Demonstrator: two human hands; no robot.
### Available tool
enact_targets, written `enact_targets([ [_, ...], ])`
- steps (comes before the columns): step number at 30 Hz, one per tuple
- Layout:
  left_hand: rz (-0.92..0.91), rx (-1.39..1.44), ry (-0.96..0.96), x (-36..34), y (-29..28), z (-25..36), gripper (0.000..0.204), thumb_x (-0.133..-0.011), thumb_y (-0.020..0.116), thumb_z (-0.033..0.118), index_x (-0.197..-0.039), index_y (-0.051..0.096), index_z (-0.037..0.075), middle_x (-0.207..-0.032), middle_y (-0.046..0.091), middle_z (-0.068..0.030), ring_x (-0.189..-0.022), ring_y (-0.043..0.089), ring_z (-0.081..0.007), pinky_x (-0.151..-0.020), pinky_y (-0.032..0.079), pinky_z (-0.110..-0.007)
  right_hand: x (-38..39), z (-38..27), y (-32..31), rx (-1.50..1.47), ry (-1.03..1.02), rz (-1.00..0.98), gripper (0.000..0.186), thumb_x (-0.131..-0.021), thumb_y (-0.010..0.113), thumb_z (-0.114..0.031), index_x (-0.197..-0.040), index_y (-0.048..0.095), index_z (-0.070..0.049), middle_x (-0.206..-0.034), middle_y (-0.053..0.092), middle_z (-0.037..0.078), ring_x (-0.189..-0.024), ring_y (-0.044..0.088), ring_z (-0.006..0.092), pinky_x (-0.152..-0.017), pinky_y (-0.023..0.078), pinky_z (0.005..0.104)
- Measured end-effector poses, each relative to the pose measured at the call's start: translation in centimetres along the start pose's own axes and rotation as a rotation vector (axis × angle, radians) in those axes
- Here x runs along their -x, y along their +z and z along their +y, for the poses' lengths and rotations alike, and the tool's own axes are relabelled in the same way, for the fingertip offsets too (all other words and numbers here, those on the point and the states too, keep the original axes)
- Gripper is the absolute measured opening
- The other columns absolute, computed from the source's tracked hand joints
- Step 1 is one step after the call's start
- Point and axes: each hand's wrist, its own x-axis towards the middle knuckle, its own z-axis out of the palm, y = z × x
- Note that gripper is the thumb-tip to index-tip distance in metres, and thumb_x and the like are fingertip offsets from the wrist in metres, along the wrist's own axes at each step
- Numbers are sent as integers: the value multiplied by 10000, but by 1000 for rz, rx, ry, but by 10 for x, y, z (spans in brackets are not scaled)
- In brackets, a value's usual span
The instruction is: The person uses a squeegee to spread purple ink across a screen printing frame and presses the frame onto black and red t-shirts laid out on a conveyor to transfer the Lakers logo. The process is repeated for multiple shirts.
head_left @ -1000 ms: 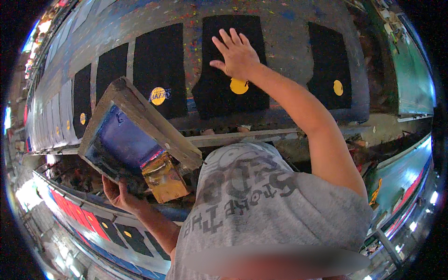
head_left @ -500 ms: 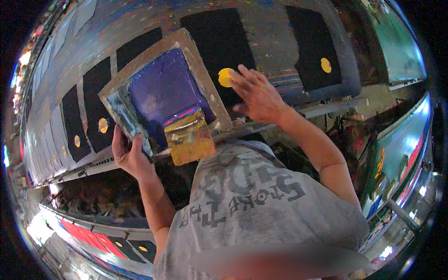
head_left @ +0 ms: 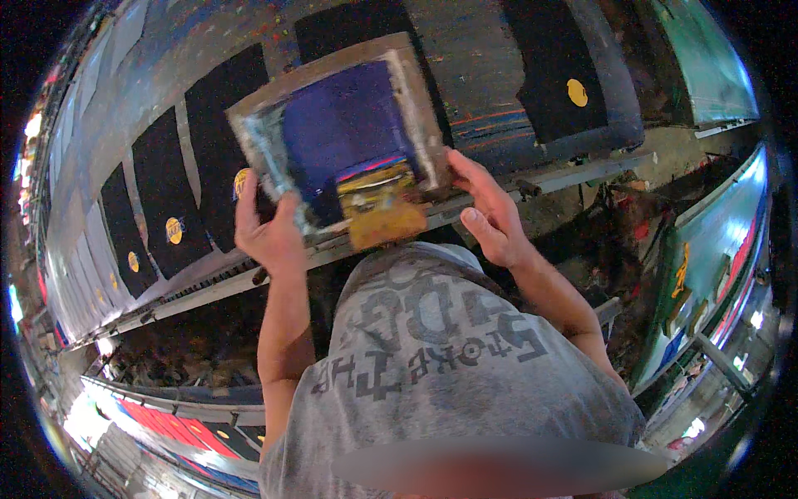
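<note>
A screen-printing frame (head_left: pixel 424 125) with ink-smeared borders and a dark purple middle is in front of me, over the printing table. My left hand (head_left: pixel 273 237) grips its near left side, thumb on top. My right hand (head_left: pixel 492 212) is at its near right corner, fingers stretched along the edge and thumb apart; whether the fingertips press on it I cannot tell. A squeegee (head_left: pixel 386 212), its broad yellow-brown face stained with ink, leans on the near side of the frame, over the edge. No hand is on it.
Black cloth pieces (head_left: pixel 553 75) with yellow round prints (head_left: pixel 578 93) lie in a row along the long grey table (head_left: pixel 486 91). A metal rail (head_left: pixel 573 176) runs along its near edge. Other tables with green (head_left: pixel 706 66) and red pieces (head_left: pixel 162 428) stand right and behind.
The frame has moved right and turned slightly, carrying the squeegee along, with my left hand on it. My right hand has come down and nearer to me, to the frame's right side.
</note>
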Motion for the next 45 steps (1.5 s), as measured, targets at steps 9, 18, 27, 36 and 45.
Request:
enact_targets([
  [9, -77, -6, 128, 32, 65, -5, 663, -834, 824, -66, -1478, 677, -8, -1479, 696, -184, -1355, 669, -296, -1157, 515, -395, 23, 18, -29, 187, 41, 152, 760, -1070, 681, -241, -1688, 370, 74, -1732, 424, 234, -1625, 384, 341, -1347, 256, 466],
  [18, -144, -15, 117, 26, 68, -5, 685, -862, 788, -91, -1528, 638, -34, -1522, 679, -191, -1401, 642, -264, -1190, 489, -370, 19, 19, -36, 127, 104, 144, 831, -1084, 688, -319, -1708, 319, 86, -1783, 356, 239, -1668, 320, 339, -1363, 224, 468],
  [27, -177, 219, -198, 25, 73, -6, 646, -890, 765, -117, -1520, 628, -86, -1482, 698, -156, -1299, 677, -190, -1140, 520, -339, 17, 22, -38, 78, 112, 139, 890, -1074, 697, -411, -1708, 320, 87, -1793, 339, 240, -1694, 253, 332, -1376, 152, 469],
  [36, -186, 170, -144, 22, 74, 1, 644, -887, 764, -122, -1516, 631, -92, -1446, 717, -145, -1254, 686, -172, -1103, 529, -323, 16, 24, -35, 61, 103, 152, 921, -1064, 704, -440, -1703, 317, 99, -1784, 354, 239, -1691, 257, 330, -1374, 148, 470],
  [45, -193, 94, -183, 19, 73, 1, 655, -881, 787, -103, -1518, 634, -87, -1421, 732, -141, -1223, 699, -165, -1088, 538, -309, 8, 9, -32, 569, -91, 145, 632, -1023, 730, -194, -1599, 536, -21, -1699, 488, 196, -1563, 466, 374, -1275, 379, 506],
])
